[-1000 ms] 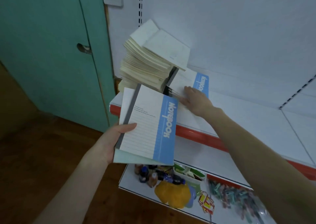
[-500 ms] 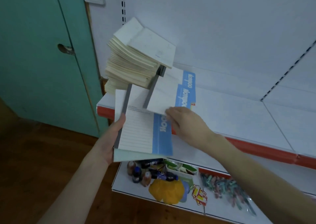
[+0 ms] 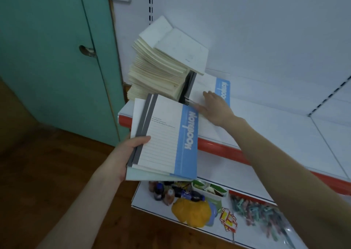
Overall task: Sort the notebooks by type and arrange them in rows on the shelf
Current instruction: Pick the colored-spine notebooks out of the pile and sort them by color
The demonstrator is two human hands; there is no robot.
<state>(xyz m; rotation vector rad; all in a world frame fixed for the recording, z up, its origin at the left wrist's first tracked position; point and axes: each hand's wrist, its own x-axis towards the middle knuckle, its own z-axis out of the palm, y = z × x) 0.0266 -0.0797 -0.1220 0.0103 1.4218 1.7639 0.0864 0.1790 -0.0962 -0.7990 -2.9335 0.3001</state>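
My left hand [image 3: 126, 150] grips a small stack of blue-and-white notebooks [image 3: 167, 140] by its lower left edge, thumb on the top cover, in front of the shelf. My right hand [image 3: 214, 107] lies with straight fingers on another blue-and-white notebook [image 3: 221, 89] flat on the white shelf [image 3: 275, 134]. Left of it a tall leaning pile of cream notebooks [image 3: 159, 72] rests against the shelf's back corner, and grey-spined notebooks [image 3: 187, 87] stick out from under that pile.
A green door [image 3: 57, 58] stands left of the shelf. The shelf's front edge has a red strip [image 3: 224, 150]. The lower shelf [image 3: 144, 201] carries small bottles [image 3: 171, 193], a yellow object [image 3: 191, 212], a green tray [image 3: 209, 189] and bagged clips [image 3: 262, 214].
My right hand laid a notebook it had pulled from the shelf onto the stack in my left hand, then went back to the notebook on the shelf. The stack now shows two grey spines.
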